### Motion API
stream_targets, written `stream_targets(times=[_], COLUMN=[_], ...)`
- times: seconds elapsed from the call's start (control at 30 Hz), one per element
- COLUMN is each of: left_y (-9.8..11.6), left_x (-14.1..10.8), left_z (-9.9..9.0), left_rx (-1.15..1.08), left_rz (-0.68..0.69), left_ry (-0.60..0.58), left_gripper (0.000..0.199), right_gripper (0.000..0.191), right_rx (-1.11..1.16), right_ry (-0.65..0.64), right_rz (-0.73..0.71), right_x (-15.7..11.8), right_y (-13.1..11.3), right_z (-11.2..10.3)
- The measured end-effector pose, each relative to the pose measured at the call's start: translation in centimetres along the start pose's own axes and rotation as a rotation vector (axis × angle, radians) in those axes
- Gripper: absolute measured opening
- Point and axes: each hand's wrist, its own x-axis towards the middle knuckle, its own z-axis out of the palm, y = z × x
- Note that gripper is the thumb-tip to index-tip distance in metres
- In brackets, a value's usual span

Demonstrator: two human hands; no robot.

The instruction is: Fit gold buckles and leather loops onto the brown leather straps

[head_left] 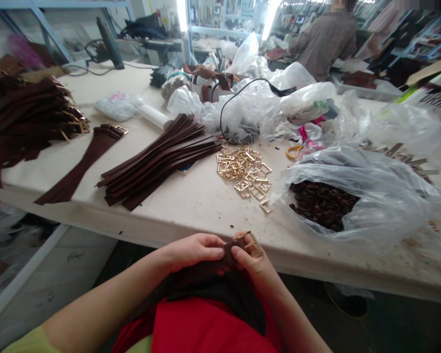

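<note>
1 dark brown strap [231,254] and 1 gold rectangular buckle [255,244], joined, held up before the bench [191,215].

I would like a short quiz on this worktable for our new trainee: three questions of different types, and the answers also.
1. True or false: the loose gold buckles lie between the middle pile of brown straps and the plastic bag with brown loops.
2. The left hand pinches: (a) a white roll; (b) a dark brown strap; (c) a black cable.
3. Fill in: the held buckle is nearest to the ____.
Key: 1 true; 2 b; 3 right hand.
</note>
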Motion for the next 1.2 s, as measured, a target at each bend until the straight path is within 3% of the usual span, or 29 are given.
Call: stream_targets(times=[0.13, 0.43, 0.73, 1.0, 1.2], left_y=[0.4, -0.1, -0.2, -0.8, -2.2], left_x=[-0.2, 0.4, 1.0, 1.0, 1.8], left_z=[0.2, -0.3, -0.2, -0.7, -1.0], left_rx=[0.066, 0.026, 0.050, 0.090, 0.261], left_rz=[-0.009, -0.046, -0.078, -0.004, 0.037], left_ry=[0.054, -0.017, 0.003, -0.013, 0.064], left_gripper=[0.025, 0.021, 0.014, 0.031, 0.037], right_gripper=[0.025, 0.024, 0.022, 0.012, 0.009], right_rx=[-0.041, -0.009, -0.189, -0.558, -0.531], right_ry=[0.004, 0.010, 0.022, 0.014, -0.084], right_rz=[-0.013, 0.014, -0.026, -0.170, -0.159], right_x=[0.1, 0.3, 0.4, 0.2, -0.4], right_y=[0.1, 0.6, 0.9, 0.4, 0.6], right_z=[0.2, 0.1, -0.1, -0.1, -0.2])
